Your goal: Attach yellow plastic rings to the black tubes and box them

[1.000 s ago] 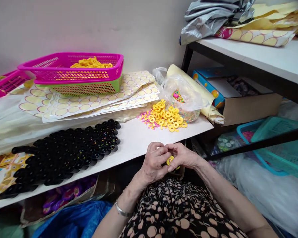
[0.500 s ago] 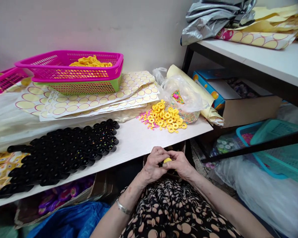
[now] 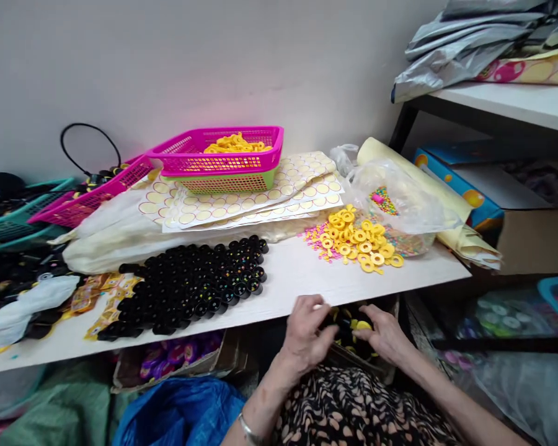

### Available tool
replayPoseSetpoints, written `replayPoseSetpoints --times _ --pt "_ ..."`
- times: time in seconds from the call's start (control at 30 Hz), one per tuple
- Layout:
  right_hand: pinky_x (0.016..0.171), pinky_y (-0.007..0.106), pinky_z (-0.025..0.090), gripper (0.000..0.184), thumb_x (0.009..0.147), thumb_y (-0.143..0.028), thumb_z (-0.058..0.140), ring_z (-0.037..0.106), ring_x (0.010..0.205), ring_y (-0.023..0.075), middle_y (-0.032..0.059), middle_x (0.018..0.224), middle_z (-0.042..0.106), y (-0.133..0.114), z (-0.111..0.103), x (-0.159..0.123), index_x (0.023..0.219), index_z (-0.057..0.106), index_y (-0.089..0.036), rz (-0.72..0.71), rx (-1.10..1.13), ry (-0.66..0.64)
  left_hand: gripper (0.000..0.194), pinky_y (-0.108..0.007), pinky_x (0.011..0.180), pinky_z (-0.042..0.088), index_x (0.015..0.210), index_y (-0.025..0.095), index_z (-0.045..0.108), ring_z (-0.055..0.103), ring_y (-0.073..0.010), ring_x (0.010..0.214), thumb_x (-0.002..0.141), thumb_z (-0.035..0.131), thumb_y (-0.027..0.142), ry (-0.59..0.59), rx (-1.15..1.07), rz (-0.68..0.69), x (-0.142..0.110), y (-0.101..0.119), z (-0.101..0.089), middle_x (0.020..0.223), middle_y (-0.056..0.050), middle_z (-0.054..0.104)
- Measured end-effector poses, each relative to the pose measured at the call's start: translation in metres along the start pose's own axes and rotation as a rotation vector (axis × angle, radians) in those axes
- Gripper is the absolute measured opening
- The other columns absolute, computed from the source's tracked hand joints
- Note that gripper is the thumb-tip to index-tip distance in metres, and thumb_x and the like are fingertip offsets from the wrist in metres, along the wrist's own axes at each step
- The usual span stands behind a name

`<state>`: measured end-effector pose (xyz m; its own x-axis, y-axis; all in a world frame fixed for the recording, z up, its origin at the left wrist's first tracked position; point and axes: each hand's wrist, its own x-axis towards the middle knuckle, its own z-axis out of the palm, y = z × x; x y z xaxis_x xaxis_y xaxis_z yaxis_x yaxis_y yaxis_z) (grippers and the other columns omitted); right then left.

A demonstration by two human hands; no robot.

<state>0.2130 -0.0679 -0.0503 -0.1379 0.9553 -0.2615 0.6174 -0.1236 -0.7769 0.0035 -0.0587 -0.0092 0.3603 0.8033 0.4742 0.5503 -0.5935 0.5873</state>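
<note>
My left hand point(image 3: 307, 334) is at the table's front edge, its fingers apart and a little blurred, with nothing seen in them. To its right, my right hand point(image 3: 385, 334) has thumb and fingers around a small yellow round piece point(image 3: 363, 325). Both hands are over a box of black and yellow pieces point(image 3: 344, 322), partly hidden below the table edge. Beyond them on the table lies a heap of yellow ring pieces with short stems point(image 3: 353, 238), among small pink beads point(image 3: 314, 234). Further left stand rows of small black round cups point(image 3: 190, 282), some with coloured beads inside.
A pink basket point(image 3: 223, 164) of yellow pieces rests on sticker sheets point(image 3: 260, 204). Clear bags of coloured beads point(image 3: 400, 198) lie at the right, beside a rolled sheet. A shelf point(image 3: 516, 105) juts out at right. Below the table are a blue bag point(image 3: 181, 409) and a box of purple items.
My hands have parted; before, they were together around a yellow piece. They are now over the box, the yellow piece by my right fingers. The view has turned left.
</note>
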Motion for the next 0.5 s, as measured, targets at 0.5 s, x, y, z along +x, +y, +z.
replayPoseSetpoints --times 0.5 --pt "0.066 0.024 0.04 0.017 0.085 -0.029 0.046 0.058 0.076 0.0173 0.0038 0.081 0.064 -0.009 -0.027 0.014 0.085 0.061 -0.02 -0.185 -0.365 0.056 0.028 -0.048 0.085 0.029 0.093 0.015 0.062 0.039 -0.0336 0.111 0.078 0.054 0.037 0.309 0.957 -0.44 -0.005 -0.08 -0.06 0.118 -0.015 0.053"
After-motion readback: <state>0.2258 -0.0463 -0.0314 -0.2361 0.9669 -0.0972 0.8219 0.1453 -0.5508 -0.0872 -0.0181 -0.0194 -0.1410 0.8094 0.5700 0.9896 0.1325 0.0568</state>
